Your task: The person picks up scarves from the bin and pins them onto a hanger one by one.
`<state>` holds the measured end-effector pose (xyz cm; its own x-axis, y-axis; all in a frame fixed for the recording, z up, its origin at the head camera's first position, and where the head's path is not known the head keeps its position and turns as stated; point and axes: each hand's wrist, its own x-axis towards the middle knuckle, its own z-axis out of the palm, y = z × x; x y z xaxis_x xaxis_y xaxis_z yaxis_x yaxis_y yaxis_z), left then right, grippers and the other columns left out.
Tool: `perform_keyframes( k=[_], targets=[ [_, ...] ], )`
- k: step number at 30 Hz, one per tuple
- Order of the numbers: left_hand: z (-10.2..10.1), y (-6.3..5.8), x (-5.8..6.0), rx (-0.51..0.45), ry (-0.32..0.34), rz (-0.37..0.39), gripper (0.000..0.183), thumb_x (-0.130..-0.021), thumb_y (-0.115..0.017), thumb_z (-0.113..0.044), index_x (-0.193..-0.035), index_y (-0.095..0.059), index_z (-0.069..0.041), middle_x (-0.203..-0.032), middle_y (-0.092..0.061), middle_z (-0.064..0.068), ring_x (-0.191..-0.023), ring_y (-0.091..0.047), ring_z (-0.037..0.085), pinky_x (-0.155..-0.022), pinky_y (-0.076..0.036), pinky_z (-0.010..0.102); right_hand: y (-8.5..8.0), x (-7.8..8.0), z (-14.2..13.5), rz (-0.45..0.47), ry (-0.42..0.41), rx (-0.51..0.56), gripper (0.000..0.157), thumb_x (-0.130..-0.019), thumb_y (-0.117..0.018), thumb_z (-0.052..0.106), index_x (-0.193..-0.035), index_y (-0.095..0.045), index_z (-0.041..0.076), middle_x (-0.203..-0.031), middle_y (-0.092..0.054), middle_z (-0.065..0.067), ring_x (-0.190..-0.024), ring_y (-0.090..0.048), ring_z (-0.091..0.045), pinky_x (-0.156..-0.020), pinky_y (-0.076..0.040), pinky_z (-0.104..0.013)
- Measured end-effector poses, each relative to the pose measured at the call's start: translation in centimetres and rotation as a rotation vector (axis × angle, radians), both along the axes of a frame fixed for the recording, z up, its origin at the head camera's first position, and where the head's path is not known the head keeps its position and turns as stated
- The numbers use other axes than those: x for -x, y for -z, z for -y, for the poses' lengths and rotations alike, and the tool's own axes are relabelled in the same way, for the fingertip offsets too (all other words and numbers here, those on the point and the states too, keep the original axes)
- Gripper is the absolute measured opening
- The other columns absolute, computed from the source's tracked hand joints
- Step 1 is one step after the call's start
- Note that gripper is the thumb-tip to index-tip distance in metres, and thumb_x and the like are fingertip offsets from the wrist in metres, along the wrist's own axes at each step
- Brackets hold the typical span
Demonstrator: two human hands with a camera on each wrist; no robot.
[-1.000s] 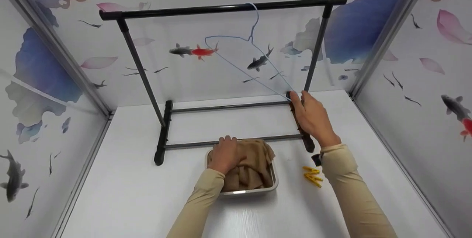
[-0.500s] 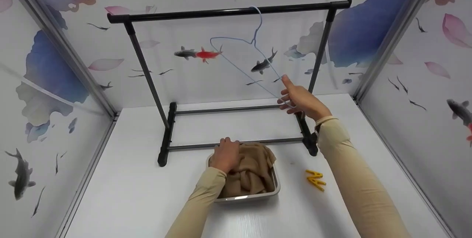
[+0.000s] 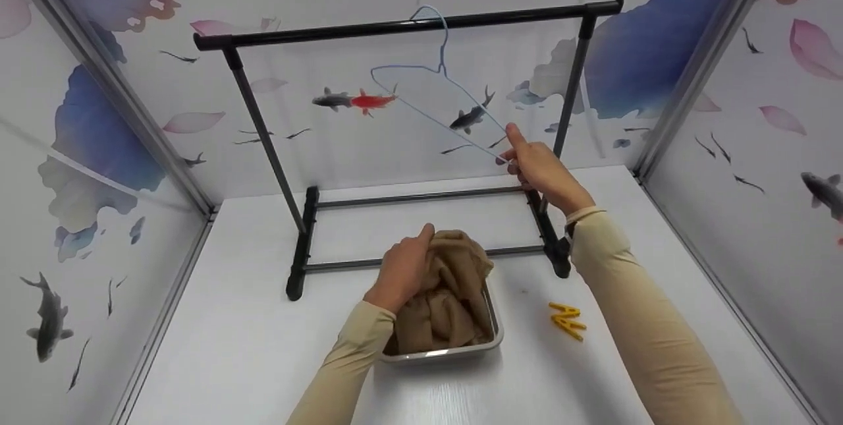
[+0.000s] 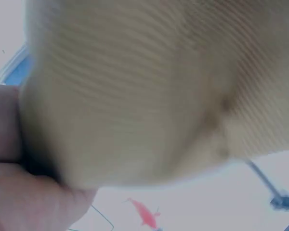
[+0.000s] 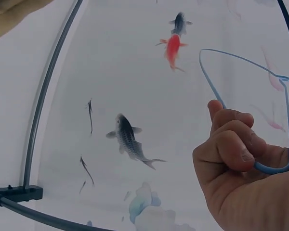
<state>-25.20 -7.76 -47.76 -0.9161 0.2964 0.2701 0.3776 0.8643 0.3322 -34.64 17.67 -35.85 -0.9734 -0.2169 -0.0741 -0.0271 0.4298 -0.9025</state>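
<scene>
My left hand (image 3: 403, 269) grips the upper left part of a brown cloth (image 3: 451, 300), thumb uppermost. The cloth lies bunched in a light rectangular tub (image 3: 454, 352). A light blue wire hanger (image 3: 411, 68) has its hook over the black top bar of the rack (image 3: 342, 31); whether the hook touches the bar is unclear. With thumb and curled fingers, my right hand (image 3: 543, 168) holds the hanger's right corner. The right wrist view shows the fingers (image 5: 231, 147) around the blue wire. Blurred tan fabric (image 4: 135, 96) covers most of the left wrist view.
Two yellow clothespins (image 3: 568, 321) lie on the white table (image 3: 250, 359) to the right of the tub. The rack's lower rails (image 3: 421, 197) and black feet (image 3: 301, 247) stand behind the tub. Printed walls (image 3: 744, 148) enclose the table at the back and sides.
My left hand has turned thumb-up and raised the cloth's upper edge a little. The hanger's hook has shifted left along the bar, and my right hand has closed round its corner.
</scene>
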Motion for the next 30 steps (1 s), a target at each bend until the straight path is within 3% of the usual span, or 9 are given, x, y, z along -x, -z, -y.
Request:
perform_keyframes(
  k=[5, 10, 14, 16, 20, 24, 30],
  targets=[
    [0.8, -2.0, -0.5, -0.070, -0.007, -0.196, 0.008, -0.104, -0.062, -0.022, -0.105, -0.063, -0.014, -0.074, -0.068, 0.008, -0.060, -0.064, 0.024, -0.055, -0.052, 0.039, 0.6, -2.0, -0.7, -0.096, -0.020, -0.032, 0.088, -0.100, -0.027, 0.074, -0.120, -0.068, -0.002, -0.069, -0.047, 0.003, -0.056, -0.043, -0.009, -0.054, -0.036, -0.024],
    [1.4, -4.6, -0.9, -0.186, 0.010, -0.379, 0.011, -0.099, -0.070, -0.024, -0.100, -0.073, -0.014, -0.073, -0.070, 0.006, -0.059, -0.063, 0.019, -0.055, -0.053, 0.037, 2.9, -4.7, -0.9, -0.163, -0.065, -0.123, 0.083, -0.105, -0.024, 0.067, -0.118, -0.072, 0.001, -0.071, -0.051, 0.002, -0.060, -0.047, -0.013, -0.054, -0.036, -0.026],
    [1.7, -6.4, -0.6, -0.255, 0.025, -0.472, 0.014, -0.097, -0.072, -0.023, -0.103, -0.076, -0.011, -0.074, -0.072, 0.007, -0.060, -0.064, 0.019, -0.057, -0.055, 0.038, 4.9, -6.9, -0.6, -0.170, -0.110, -0.113, 0.074, -0.108, -0.027, 0.059, -0.113, -0.074, 0.003, -0.068, -0.048, 0.002, -0.060, -0.042, -0.015, -0.054, -0.033, -0.027],
    [1.7, -7.0, -0.1, -0.285, 0.023, -0.478, 0.016, -0.098, -0.071, -0.025, -0.102, -0.077, -0.011, -0.076, -0.073, 0.007, -0.062, -0.065, 0.020, -0.059, -0.055, 0.039, 5.6, -7.9, -0.4, -0.169, -0.130, -0.094, 0.071, -0.109, -0.029, 0.056, -0.100, -0.074, 0.002, -0.066, -0.046, 0.002, -0.060, -0.040, -0.014, -0.056, -0.033, -0.027],
    [1.5, -7.2, 0.9, -0.282, -0.049, -0.462, 0.018, -0.096, -0.073, -0.025, -0.094, -0.077, -0.008, -0.073, -0.071, 0.011, -0.068, -0.068, 0.028, -0.063, -0.055, 0.043, 6.3, -9.9, 0.0, -0.177, -0.161, -0.111, 0.066, -0.110, -0.032, 0.053, -0.087, -0.070, 0.004, -0.070, -0.051, 0.000, -0.062, -0.044, -0.012, -0.059, -0.036, -0.026],
    [1.1, -6.8, 1.7, -0.255, -0.124, -0.493, 0.017, -0.092, -0.076, -0.026, -0.093, -0.079, -0.009, -0.075, -0.070, 0.010, -0.073, -0.067, 0.031, -0.067, -0.053, 0.045, 6.7, -11.5, 0.3, -0.189, -0.179, -0.154, 0.062, -0.110, -0.034, 0.051, -0.102, -0.079, 0.009, -0.083, -0.065, -0.003, -0.073, -0.057, -0.017, -0.063, -0.040, -0.030],
    [0.0, -6.4, 2.4, -0.326, -0.079, -0.543, 0.022, -0.097, -0.070, -0.033, -0.090, -0.079, -0.015, -0.073, -0.052, 0.007, -0.069, -0.046, 0.027, -0.072, -0.041, 0.045, 7.9, -13.2, 0.5, -0.133, -0.225, -0.197, 0.063, -0.108, -0.036, 0.054, -0.106, -0.081, 0.009, -0.083, -0.068, -0.002, -0.073, -0.055, -0.018, -0.063, -0.041, -0.032]
  ],
)
